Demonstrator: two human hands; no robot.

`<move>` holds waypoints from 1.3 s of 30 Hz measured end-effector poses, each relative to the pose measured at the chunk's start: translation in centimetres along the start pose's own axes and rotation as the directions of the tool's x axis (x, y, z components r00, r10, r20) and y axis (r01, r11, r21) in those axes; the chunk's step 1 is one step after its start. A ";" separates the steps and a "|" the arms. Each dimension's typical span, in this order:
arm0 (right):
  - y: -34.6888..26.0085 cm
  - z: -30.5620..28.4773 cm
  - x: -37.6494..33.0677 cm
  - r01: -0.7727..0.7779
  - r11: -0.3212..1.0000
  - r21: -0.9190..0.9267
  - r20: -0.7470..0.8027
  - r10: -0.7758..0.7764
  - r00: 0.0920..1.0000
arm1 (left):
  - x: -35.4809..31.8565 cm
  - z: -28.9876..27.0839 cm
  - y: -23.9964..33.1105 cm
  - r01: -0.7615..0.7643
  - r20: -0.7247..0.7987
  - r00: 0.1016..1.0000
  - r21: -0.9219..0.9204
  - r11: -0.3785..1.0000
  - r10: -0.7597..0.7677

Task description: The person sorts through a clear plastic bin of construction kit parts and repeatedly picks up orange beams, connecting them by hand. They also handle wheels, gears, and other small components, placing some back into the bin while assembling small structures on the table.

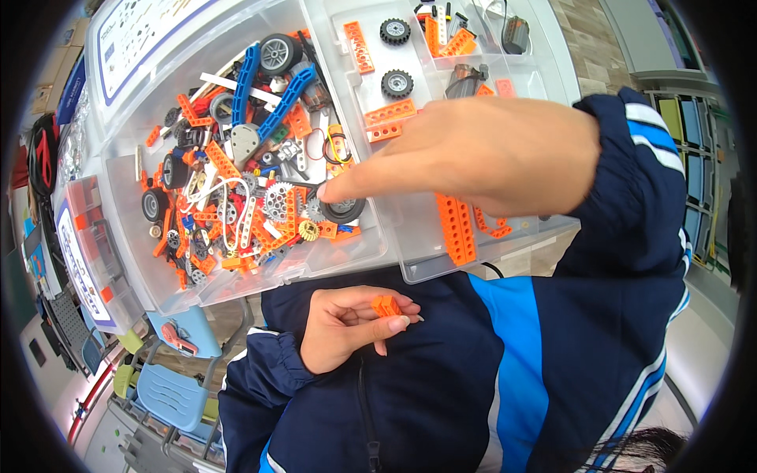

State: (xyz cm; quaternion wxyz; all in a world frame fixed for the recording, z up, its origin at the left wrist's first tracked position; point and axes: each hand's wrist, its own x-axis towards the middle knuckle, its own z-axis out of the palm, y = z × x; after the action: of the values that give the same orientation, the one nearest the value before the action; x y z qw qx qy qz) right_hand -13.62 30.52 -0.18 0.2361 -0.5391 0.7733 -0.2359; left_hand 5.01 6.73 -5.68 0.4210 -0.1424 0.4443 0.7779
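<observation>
Close to my body, my left hand (343, 325) pinches a small orange building brick (385, 306) between thumb and fingers. My right hand (481, 154) reaches leftward over the parts, its index finger stretched out and the other fingers mostly hidden. That fingertip is at the edge of a black-tyred wheel (344, 211) in the large clear bin (169, 298), and nothing shows in the hand. Around it lie grey gears (277, 202), a small tan gear (308, 230), blue curved beams (285, 102) and many orange pieces.
Right of the bin is a clear divided tray (414, 270) holding two small wheels (397, 83), orange beams (456, 229) and a motor-like part (516, 35). A labelled box (88, 260) stands at the left. Light blue chairs (172, 396) are at the lower left.
</observation>
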 end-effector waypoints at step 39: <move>-8.1 9.3 -3.9 0.033 0.854 0.519 -0.347 0.175 0.921 | -0.4 1.2 -1.0 -0.230 -0.035 0.973 -0.085 0.969 0.228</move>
State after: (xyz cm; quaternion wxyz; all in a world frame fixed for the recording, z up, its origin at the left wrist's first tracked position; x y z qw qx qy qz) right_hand -0.81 30.72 -2.00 0.2249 -0.3701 0.7323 -0.5254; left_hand 6.24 7.73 -5.38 0.3163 -0.1183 0.4278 0.8384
